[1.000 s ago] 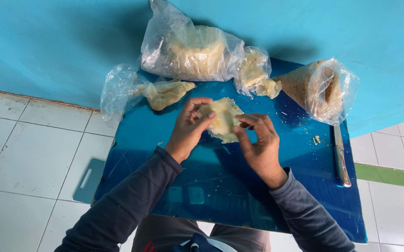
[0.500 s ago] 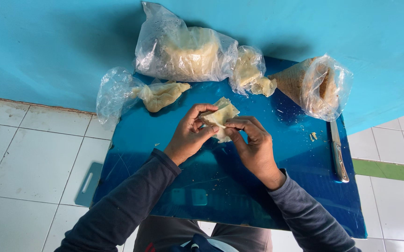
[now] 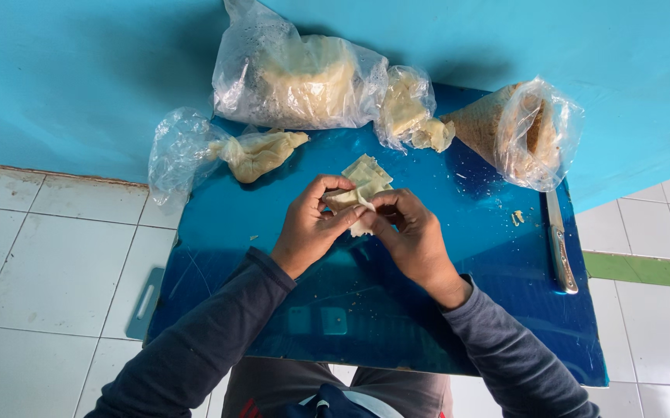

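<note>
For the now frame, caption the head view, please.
Both hands, left hand and right hand, fold a dough wrapper over a blue board.

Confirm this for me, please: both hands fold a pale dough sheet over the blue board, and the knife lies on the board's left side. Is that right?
Not quite. The knife lies on the right side of the blue board, not the left; the head view shows it. The rest holds: the left hand and the right hand fold the pale dough sheet over the board.
</note>
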Demonstrator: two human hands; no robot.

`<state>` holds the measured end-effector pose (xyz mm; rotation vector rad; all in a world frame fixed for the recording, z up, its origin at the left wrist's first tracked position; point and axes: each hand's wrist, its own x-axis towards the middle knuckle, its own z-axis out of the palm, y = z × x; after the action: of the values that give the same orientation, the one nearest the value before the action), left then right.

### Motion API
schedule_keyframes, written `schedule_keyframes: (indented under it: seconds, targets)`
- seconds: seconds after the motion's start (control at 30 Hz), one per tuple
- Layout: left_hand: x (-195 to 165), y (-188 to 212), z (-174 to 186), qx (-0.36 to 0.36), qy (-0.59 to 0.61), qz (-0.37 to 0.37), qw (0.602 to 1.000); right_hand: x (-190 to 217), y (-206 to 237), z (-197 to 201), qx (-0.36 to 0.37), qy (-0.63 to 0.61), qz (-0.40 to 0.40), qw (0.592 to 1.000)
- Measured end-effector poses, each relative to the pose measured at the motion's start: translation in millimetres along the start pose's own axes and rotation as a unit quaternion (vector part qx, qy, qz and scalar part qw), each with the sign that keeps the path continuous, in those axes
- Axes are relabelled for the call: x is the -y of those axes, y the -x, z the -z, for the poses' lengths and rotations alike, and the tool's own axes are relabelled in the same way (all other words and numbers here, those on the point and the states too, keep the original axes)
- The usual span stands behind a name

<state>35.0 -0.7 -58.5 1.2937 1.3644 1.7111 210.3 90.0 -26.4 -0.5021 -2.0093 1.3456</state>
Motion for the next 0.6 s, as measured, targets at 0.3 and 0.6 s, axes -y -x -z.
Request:
schedule_keyframes:
  seconds: [0.3,0.6]
  targets:
    - [10,-9,11,-0.089,0.149,0.066,0.983,-15,-23,32,-0.091,-0.307,-0.187,0.929]
    - [10,-19,28,-0.223,0.216,0.068,0.948,-8,-20,20,-0.140,0.220,0.007,0.965]
